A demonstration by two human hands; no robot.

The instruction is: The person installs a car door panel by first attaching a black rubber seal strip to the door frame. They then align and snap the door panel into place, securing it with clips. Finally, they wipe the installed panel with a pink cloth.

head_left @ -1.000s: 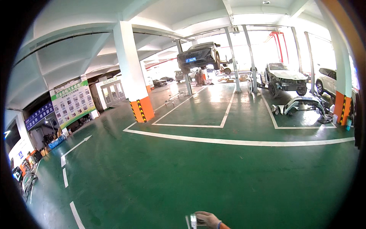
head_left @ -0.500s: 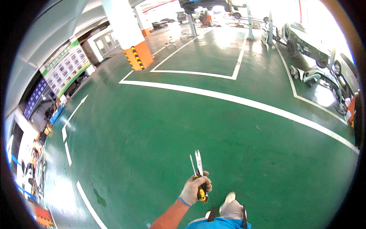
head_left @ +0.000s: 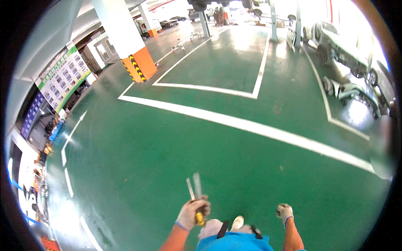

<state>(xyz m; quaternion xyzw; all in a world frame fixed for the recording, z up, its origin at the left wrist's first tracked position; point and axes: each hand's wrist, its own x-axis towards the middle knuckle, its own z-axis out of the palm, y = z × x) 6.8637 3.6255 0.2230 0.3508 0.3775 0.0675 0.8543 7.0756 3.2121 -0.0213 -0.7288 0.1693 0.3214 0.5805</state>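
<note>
My left hand (head_left: 192, 212), in a pale work glove with a blue cuff, is closed around two tools held together. One is a screwdriver (head_left: 190, 188), its thin shaft pointing up and away. Beside it rises a flat grey metal tool (head_left: 197, 185), blurred by motion; its kind is unclear now. A yellow handle end (head_left: 200, 218) sticks out below the fist. Over the floor on the right is my right hand (head_left: 284, 212), gloved too. Its fingers are curled in, and no object shows in them.
Green floor (head_left: 167, 146) with white painted lines spreads ahead. A white pillar with an orange base (head_left: 142, 65) stands ahead left. Detached car parts (head_left: 354, 92) lie by a damaged car (head_left: 341, 48) at right. Lift posts (head_left: 273, 21) hold a raised vehicle at the back.
My right hand has come into view at the lower right. The left hand with its tools has shifted left in the picture. The pillar appears nearer, and my feet have changed position.
</note>
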